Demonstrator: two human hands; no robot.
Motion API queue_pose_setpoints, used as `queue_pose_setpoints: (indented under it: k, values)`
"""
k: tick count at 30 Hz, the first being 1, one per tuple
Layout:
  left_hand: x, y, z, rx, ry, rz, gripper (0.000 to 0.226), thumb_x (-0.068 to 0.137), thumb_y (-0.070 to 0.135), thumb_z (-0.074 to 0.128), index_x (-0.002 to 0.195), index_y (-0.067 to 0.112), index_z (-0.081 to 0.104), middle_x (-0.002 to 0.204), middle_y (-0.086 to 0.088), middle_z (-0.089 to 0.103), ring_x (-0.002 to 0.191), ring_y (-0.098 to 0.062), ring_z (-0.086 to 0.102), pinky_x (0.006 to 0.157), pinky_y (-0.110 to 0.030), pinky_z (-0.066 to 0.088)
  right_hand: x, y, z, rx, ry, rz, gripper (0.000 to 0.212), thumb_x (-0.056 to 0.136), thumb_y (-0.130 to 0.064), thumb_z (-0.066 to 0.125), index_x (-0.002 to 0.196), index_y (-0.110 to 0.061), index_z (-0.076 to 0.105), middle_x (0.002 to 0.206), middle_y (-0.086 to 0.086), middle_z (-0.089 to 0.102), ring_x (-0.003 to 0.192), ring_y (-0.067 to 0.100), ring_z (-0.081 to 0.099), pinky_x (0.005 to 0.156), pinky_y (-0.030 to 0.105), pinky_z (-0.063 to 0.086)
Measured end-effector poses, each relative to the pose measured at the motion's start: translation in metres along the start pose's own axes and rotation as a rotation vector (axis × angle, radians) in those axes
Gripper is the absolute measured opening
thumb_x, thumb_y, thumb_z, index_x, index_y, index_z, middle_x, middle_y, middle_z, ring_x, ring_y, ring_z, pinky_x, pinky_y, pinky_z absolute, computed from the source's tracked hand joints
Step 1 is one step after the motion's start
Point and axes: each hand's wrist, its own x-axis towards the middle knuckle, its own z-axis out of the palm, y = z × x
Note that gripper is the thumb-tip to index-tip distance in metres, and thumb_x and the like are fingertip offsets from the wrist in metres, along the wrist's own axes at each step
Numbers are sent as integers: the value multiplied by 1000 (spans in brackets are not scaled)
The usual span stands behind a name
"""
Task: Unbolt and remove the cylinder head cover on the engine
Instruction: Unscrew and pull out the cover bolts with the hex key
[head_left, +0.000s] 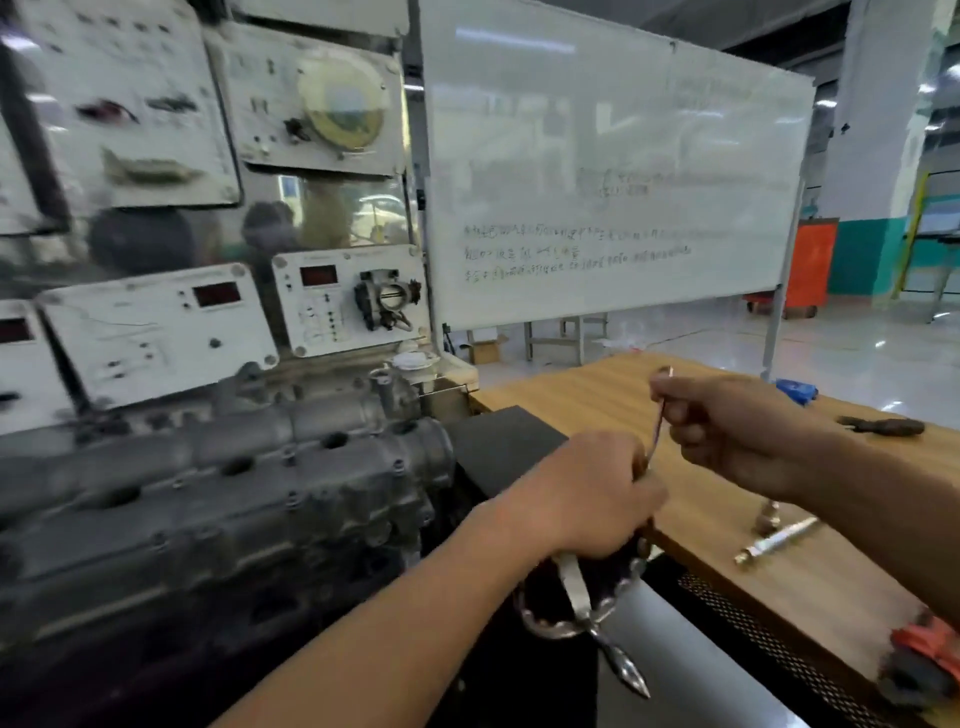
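The right hand (743, 426) pinches the top of a thin metal tool (657, 421) and the left hand (587, 493) grips it lower down, over the wooden table's (597, 395) left edge, maybe getting it ready. The cylinder head cover (234, 483) sits on the engine (156, 571), not yet off.

whiteboard (613, 171), wooden table (587, 395), instrument panels (156, 327)

You have two bare hands in view, the left hand (587, 493) and the right hand (737, 426), and one thin silver metal rod (657, 430). There is one grey cast-metal engine (260, 467), three red digital displays (217, 293) (318, 275) (14, 330), one large whiteboard (597, 156), one light wooden table (597, 395) and one dark-handled screwdriver (883, 427)
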Motion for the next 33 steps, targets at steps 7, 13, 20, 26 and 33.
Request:
queue_pose_setpoints:
  k: [7,13,20,26,33]
  values:
    - [-109,-59,-135,222,256,-169,28,88,24,67,66,14,54,57,4,49,49,-6,44,51,-24,33,-6,-33,205,-191,-221,-702,37,95,-31,63,69,-6,60,48,-5,46,46,11,43,51,28,36]
    - [-185,-104,-218,288,348,-373,13,83,20,78,72,23,71,62,6,68,54,-1,58,56,-15,42,-8,-34,306,-436,-522,-998,27,100,-24,55,82,-7,67,63,-3,58,56,6,50,57,23,43]
    - [-246,-147,-292,321,402,-554,10,81,15,80,77,22,75,68,10,75,62,1,68,58,-7,45,9,-54,423,-434,-667,-1109,29,101,-19,54,78,-3,63,68,7,62,61,16,52,63,34,44]
    - [-284,-206,-300,272,608,-696,12,82,15,80,71,14,74,61,-1,72,52,-3,58,55,-11,44,30,-39,511,-378,-692,-1170,17,94,-17,64,81,-7,69,70,3,66,67,18,58,65,31,46]
    - [-282,-249,-301,284,770,-834,12,75,10,74,64,14,72,61,-3,68,60,-14,58,61,-27,46,59,-11,559,-226,-616,-1167,13,94,-15,64,85,-7,66,64,-2,59,59,10,50,62,28,41]
